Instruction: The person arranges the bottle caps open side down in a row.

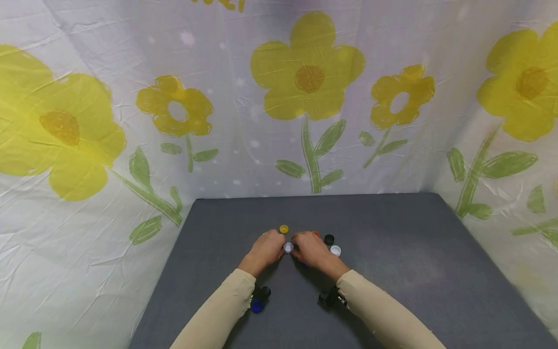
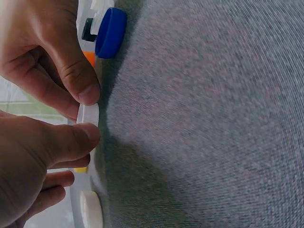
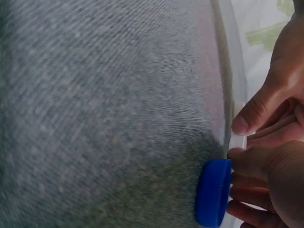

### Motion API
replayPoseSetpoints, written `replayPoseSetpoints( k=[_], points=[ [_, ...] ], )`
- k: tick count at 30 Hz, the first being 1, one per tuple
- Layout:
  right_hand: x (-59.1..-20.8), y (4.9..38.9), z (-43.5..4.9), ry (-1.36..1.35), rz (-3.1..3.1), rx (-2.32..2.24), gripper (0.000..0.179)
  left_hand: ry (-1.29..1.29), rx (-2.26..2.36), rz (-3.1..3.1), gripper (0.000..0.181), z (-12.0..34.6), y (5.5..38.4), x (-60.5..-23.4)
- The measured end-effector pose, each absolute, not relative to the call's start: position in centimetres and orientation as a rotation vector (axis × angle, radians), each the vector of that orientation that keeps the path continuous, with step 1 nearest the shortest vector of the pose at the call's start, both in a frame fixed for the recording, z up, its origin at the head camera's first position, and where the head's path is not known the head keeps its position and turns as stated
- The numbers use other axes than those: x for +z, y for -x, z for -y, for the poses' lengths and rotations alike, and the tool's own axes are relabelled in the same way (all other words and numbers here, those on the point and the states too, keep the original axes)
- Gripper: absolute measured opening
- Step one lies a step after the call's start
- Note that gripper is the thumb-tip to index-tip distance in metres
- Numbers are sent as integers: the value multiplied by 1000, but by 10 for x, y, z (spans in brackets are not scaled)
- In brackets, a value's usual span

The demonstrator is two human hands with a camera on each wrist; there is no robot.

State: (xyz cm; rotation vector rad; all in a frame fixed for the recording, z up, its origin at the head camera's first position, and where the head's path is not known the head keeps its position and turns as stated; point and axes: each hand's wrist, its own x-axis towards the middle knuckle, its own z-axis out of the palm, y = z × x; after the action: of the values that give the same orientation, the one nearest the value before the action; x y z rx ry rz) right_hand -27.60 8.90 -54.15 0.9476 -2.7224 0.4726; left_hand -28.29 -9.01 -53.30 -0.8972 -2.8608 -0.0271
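Observation:
A small white bottle cap [image 1: 288, 247] sits between the two hands. My left hand [image 1: 268, 247] pinches it from the left, its thumb at the ribbed side in the left wrist view. From the other side my right hand [image 1: 311, 248] grips the same cap [image 2: 89, 114] with thumb and finger. The cap is held close over the dark grey table. Just under the right hand stands a blue bottle cap [image 3: 213, 193], mostly hidden in the head view. Beyond the hands lies a yellow cap [image 1: 284, 229]; an orange cap [image 1: 316, 233] shows partly behind the right hand.
Right of the right hand lie a black cap [image 1: 329, 239] and another white cap [image 1: 335, 250]. One more white cap [image 2: 91, 209] stands beside the left hand. A blue round thing [image 1: 257, 306] is near the left wrist. The grey table [image 1: 405, 291] meets a flower-painted cloth [image 1: 235, 160].

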Motion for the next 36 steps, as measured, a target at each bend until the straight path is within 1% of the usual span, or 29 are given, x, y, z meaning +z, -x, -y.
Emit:
replayPoseSetpoints(
  k=[17,31,36],
  points=[
    [-513,262,-97,-941,2721,516,18,921,2,2850,5,89,271,-502],
    [-480,236,-100,-993,2686,543,23,1000,-95,2784,5,96,243,-470],
    [-472,227,-102,-1026,2669,560,24,1015,-132,2770,11,99,233,-461]
  ],
)
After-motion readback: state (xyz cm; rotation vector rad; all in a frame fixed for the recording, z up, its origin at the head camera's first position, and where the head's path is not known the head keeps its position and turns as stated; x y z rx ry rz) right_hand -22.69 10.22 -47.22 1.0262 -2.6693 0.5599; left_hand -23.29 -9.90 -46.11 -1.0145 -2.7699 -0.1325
